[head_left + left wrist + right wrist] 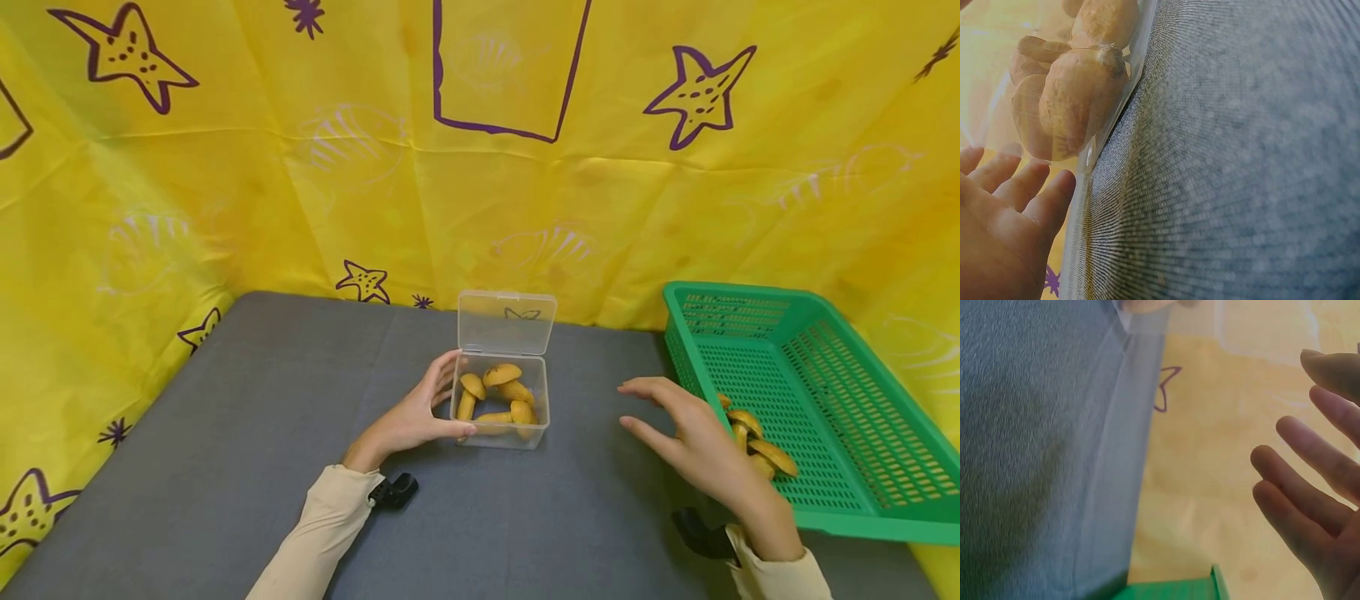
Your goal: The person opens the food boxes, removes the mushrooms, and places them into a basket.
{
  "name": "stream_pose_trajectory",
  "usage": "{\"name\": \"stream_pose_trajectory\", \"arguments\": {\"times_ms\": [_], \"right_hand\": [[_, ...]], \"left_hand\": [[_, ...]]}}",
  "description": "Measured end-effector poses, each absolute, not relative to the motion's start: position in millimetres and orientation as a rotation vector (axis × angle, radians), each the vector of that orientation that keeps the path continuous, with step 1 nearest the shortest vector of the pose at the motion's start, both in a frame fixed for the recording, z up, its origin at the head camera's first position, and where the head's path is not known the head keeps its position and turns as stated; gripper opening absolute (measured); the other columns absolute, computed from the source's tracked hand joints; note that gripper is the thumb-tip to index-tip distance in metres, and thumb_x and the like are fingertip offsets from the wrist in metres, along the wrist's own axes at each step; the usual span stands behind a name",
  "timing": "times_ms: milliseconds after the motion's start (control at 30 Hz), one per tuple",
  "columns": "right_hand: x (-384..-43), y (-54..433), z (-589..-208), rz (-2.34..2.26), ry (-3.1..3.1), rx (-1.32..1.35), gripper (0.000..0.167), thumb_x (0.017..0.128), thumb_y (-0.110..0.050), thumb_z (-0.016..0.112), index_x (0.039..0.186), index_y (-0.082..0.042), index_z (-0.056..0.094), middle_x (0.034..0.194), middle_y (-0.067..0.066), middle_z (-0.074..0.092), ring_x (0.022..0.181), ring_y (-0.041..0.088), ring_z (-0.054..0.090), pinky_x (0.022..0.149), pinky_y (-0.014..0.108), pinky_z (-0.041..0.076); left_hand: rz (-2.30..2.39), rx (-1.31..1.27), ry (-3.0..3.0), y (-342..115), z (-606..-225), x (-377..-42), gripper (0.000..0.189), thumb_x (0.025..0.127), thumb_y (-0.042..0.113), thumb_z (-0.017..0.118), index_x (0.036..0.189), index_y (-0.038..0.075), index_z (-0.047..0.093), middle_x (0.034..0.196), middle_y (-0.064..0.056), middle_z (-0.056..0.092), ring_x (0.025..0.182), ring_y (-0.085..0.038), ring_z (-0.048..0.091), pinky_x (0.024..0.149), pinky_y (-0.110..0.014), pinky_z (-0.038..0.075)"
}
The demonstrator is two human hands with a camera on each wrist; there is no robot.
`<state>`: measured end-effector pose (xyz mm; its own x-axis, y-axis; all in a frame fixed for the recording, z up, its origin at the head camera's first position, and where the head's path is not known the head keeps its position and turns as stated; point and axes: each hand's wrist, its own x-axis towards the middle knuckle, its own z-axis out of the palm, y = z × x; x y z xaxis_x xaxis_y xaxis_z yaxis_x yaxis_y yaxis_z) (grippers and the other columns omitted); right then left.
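Note:
A clear plastic box [498,438] stands on the grey table, its hinged lid [495,329] raised at the back. Inside lie brown-capped mushrooms [501,375], also seen through the wall in the left wrist view. My left hand [412,421] holds the box at its left side, thumb at the front corner and fingers along the side towards the back. Between the box and a green basket [873,521], my right hand [693,437] hovers with nothing in it, its fingers spread apart in the right wrist view. More mushrooms [772,457] lie in the basket, partly hidden behind that hand.
The grey table [247,433] extends left and in front of the box. A yellow cloth [600,192] with purple starfish drawings hangs behind and along the sides. The basket's raised walls border the right of the work area.

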<state>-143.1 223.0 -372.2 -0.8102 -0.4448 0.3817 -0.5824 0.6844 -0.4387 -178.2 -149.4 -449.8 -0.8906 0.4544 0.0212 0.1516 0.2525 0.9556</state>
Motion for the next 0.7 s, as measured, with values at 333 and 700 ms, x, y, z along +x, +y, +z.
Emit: {"name": "stream_pose_trajectory", "arguments": {"times_ms": [333,700], "right_hand": [[-154.8,200.3,-373.2,0.843,-2.648,0.896,0.033,0.089,-0.012,0.074,0.12,-0.013,0.065,0.121,0.003,0.067,0.112,0.022,0.063,0.09,0.035,0.053],[-169.5,167.3,-374.0,0.968,-2.647,0.973,0.032,0.09,-0.013,0.074,0.12,-0.01,0.065,0.123,0.004,0.066,0.116,0.021,0.062,0.095,0.044,0.054]], "left_hand": [[1.706,0.575,2.252,-149.2,-449.7,-179.3,0.107,0.081,0.018,0.083,0.158,0.023,0.008,0.166,-0.008,0.017,0.155,-0.026,0.015,0.124,-0.053,0.023],[1.714,0.58,2.267,-150.3,-450.1,-179.6,0.107,0.08,0.019,0.085,0.158,0.022,0.011,0.165,-0.009,0.021,0.154,-0.028,0.019,0.124,-0.051,0.025]]}}
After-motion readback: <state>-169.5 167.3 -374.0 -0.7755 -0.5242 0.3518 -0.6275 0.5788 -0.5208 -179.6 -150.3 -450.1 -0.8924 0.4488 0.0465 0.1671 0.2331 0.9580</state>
